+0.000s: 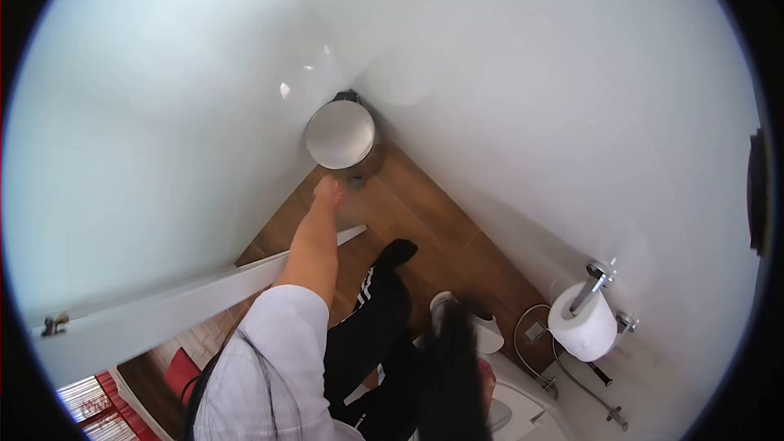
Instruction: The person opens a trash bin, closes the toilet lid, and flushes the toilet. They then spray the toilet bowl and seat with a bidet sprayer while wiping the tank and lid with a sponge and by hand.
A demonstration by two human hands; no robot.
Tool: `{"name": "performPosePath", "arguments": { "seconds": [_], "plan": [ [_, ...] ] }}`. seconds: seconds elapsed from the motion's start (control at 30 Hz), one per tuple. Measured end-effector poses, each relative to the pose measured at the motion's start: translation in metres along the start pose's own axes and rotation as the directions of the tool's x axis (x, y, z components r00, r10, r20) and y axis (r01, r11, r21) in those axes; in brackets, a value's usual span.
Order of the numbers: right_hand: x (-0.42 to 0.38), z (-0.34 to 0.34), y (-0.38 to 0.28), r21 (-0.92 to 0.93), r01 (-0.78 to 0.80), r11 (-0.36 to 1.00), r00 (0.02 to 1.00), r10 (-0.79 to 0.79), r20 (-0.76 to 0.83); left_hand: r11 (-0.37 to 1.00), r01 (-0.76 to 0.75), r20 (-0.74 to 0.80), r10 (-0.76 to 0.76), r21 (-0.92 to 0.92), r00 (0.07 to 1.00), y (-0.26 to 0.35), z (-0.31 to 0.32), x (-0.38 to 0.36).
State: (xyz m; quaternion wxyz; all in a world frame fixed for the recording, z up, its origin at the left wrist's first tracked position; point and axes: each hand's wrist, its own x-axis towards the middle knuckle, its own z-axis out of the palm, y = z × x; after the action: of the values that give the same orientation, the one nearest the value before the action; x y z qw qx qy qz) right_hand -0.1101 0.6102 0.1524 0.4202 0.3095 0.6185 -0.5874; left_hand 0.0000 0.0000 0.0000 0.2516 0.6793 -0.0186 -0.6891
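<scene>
My left hand [330,192] reaches out just below a round metal bin [340,135] with its lid down, in the corner. The hand is small and blurred, so its fingers and anything in them cannot be made out. A dark pedal [356,182] shows at the foot of the bin, right of the hand. Low in the view, part of my right hand [487,382] appears beside a toilet [523,408]. A blurred black shape [453,376] in front of it hides its fingers.
A toilet paper roll [583,326] hangs on a metal holder at the right wall, with a hose [584,384] below. A white door [163,310] stands at the left. My black-socked foot [398,253] rests on the brown floor [433,212].
</scene>
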Motion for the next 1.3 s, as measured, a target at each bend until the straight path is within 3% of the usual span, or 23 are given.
{"name": "performPosePath", "arguments": {
  "seconds": [0.07, 0.1, 0.17, 0.3, 0.37, 0.43, 0.5, 0.53, 0.57, 0.7, 0.77, 0.9, 1.0, 1.07, 1.2, 1.27, 1.3],
  "plan": [
    [-0.042, -0.021, -0.012, -0.026, -0.106, 0.994, 0.988, 0.103, -0.119, 0.998, -0.047, -0.043, 0.045, -0.052, 0.998, -0.021, -0.006, -0.025],
    [0.026, 0.029, 0.009, -0.006, -0.062, 0.998, 0.995, 0.061, -0.074, 0.994, -0.084, 0.007, 0.085, -0.069, 0.996, 0.026, 0.029, 0.038],
    [0.012, 0.013, 0.014, -0.030, -0.122, 0.992, 0.984, 0.117, -0.134, 0.991, -0.025, 0.100, 0.038, -0.132, 0.994, 0.012, 0.021, 0.054],
    [0.017, 0.025, 0.024, -0.023, -0.110, 0.994, 0.988, 0.107, -0.108, 0.992, -0.072, 0.058, 0.078, -0.104, 0.995, 0.034, 0.030, 0.037],
    [0.011, 0.022, 0.019, 0.036, -0.113, 0.993, 0.989, 0.116, -0.089, 0.960, -0.140, 0.104, 0.169, -0.242, 0.980, 0.026, 0.021, 0.037],
    [0.005, 0.033, 0.009, 0.096, -0.115, 0.989, 0.990, 0.122, -0.068, 0.954, -0.157, 0.081, 0.183, -0.256, 0.980, 0.032, 0.021, 0.023],
    [0.000, 0.049, 0.000, -0.102, -0.086, 0.991, 0.988, 0.072, -0.137, 0.947, -0.171, 0.058, 0.194, -0.273, 0.979, 0.035, 0.016, 0.016],
    [0.000, 0.042, 0.010, 0.087, -0.018, 0.996, 1.000, 0.018, -0.005, 0.956, -0.141, 0.159, 0.186, -0.258, 0.970, 0.042, 0.015, 0.018],
    [0.003, 0.038, 0.015, 0.143, -0.006, 0.990, 1.000, 0.002, 0.031, 0.965, -0.111, 0.259, 0.173, -0.237, 0.950, 0.047, 0.014, 0.022],
    [0.011, 0.032, 0.036, 0.068, -0.062, 0.996, 0.997, 0.064, -0.034, 0.958, -0.124, 0.180, 0.174, -0.257, 0.968, 0.058, 0.028, 0.020],
    [0.014, 0.030, 0.047, 0.051, -0.081, 0.995, 0.996, 0.083, -0.040, 0.948, -0.064, 0.241, 0.144, -0.313, 0.960, 0.065, 0.039, 0.009],
    [0.021, 0.029, 0.061, 0.053, -0.090, 0.995, 0.996, 0.090, -0.016, 0.962, -0.015, 0.160, 0.061, -0.274, 0.985, 0.067, 0.067, -0.026],
    [0.006, 0.045, 0.046, -0.016, -0.101, 0.995, 0.994, 0.101, -0.051, 0.962, -0.097, 0.093, 0.124, -0.256, 0.988, 0.062, 0.060, -0.001],
    [0.001, 0.051, 0.042, -0.031, -0.137, 0.990, 0.986, 0.133, -0.100, 0.913, -0.168, 0.097, 0.218, -0.373, 0.971, 0.056, 0.053, -0.001],
    [-0.003, 0.055, 0.040, -0.025, -0.121, 0.992, 0.987, 0.117, -0.108, 0.923, -0.139, 0.097, 0.185, -0.359, 0.978, 0.051, 0.047, 0.007],
    [-0.006, 0.052, 0.041, 0.016, -0.088, 0.996, 0.993, 0.089, -0.082, 0.966, -0.240, 0.034, 0.244, -0.097, 0.969, 0.044, 0.044, 0.017],
    [-0.004, 0.049, 0.044, 0.041, -0.084, 0.996, 0.992, 0.087, -0.092, 0.969, -0.236, 0.052, 0.240, -0.077, 0.969, 0.042, 0.043, 0.022]
  ]
}}
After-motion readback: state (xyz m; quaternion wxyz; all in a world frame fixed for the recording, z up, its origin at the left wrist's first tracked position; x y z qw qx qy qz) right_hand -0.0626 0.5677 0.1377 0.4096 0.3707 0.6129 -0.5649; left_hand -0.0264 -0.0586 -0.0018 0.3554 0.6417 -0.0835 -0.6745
